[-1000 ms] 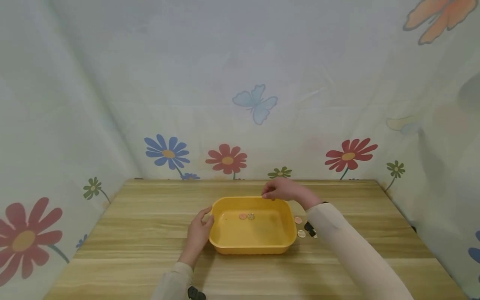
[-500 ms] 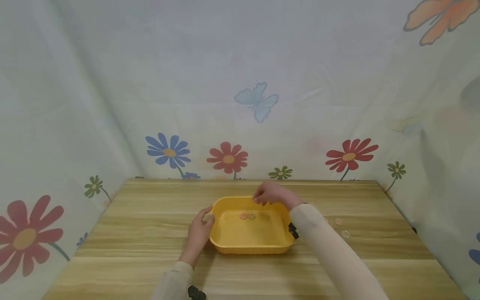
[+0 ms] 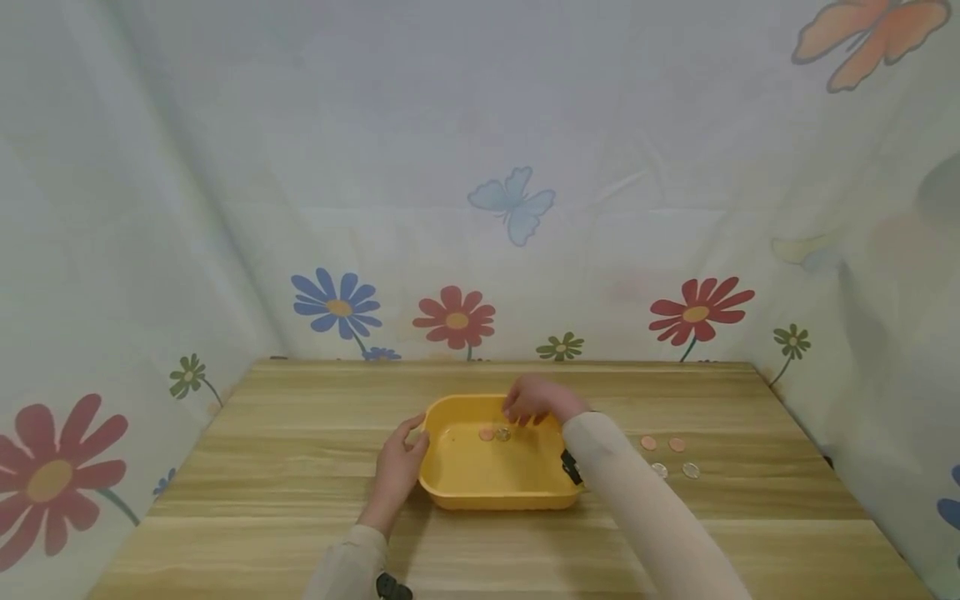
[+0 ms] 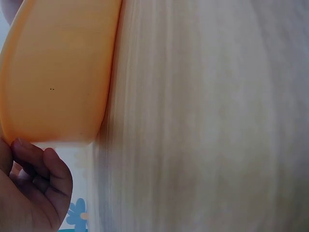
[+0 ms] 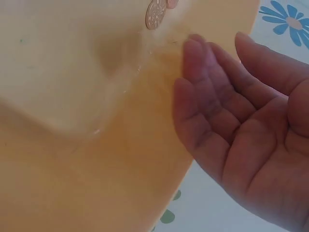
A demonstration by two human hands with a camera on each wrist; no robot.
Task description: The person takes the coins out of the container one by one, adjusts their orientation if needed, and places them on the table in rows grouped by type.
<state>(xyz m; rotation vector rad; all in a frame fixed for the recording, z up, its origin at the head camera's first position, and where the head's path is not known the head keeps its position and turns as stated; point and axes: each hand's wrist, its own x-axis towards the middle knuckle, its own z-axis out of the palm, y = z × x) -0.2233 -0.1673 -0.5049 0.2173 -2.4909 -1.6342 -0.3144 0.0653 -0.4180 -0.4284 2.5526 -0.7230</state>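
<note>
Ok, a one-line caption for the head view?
Left hand grips the yellow tub's left rim while the right hand hovers over two coins inside; four more coins lie on the table.

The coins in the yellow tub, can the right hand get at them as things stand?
Probably yes: the right hand hangs open over the tub, right beside the two coins, with nothing between.
</note>
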